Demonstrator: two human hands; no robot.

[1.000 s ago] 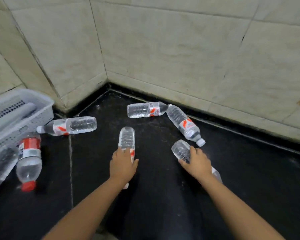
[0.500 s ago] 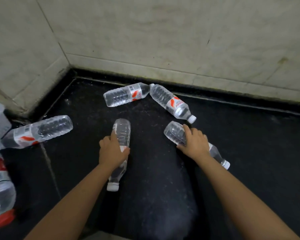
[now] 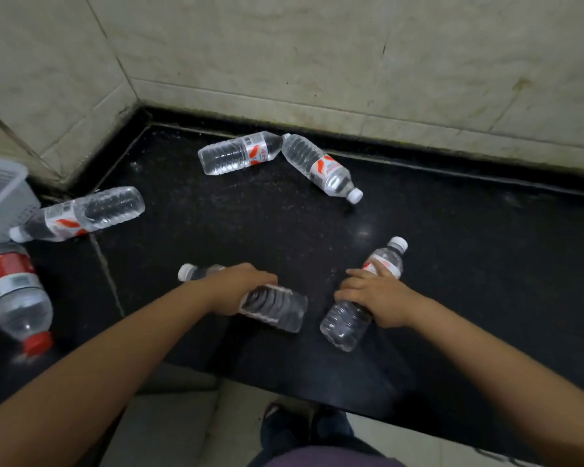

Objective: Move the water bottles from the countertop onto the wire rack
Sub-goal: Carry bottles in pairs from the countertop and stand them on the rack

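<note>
My left hand (image 3: 241, 286) grips a clear water bottle (image 3: 277, 306) around its middle, cap pointing left, base toward the right. My right hand (image 3: 373, 296) grips a second bottle (image 3: 346, 323), cap pointing up and to the right. Both are held over the black countertop (image 3: 452, 264) near its front edge. Two more bottles lie near the back wall: one (image 3: 238, 153) on its side and one (image 3: 321, 166) angled with its white cap toward me. Another bottle (image 3: 81, 214) lies at the left. No wire rack is in view.
A grey plastic basket (image 3: 0, 193) stands at the left edge. A larger red-capped bottle (image 3: 17, 293) lies in front of it. Tiled walls close the corner behind. Below the counter's front edge I see pale floor and a foot (image 3: 277, 423).
Both hands have pulled their bottles toward the counter's front edge and turned them; the left bottle's cap now points left, the right one's points away. The view has tilted down.
</note>
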